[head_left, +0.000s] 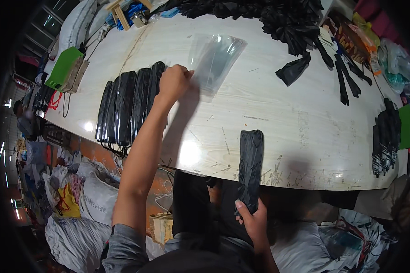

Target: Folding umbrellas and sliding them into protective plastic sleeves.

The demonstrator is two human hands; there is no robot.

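Observation:
Held upright by its lower end, a folded black umbrella [250,159] rises from my right hand [250,218], its top reaching over the table's front edge. My left hand [175,82] stretches over the table with curled fingers, pinching at the left edge of a fanned stack of clear plastic sleeves [221,59]. Just left of that hand, several black folded umbrellas [125,104] in shiny clear wrapping lie side by side. My left forearm covers part of the rightmost ones.
A heap of black fabric pieces [287,20] covers the table's far side, with loose black strips [346,82] at right. More black umbrellas [387,139] lie by a green box [406,127] at the right edge. Another green box [64,68] stands left. White sacks [98,193] fill the floor.

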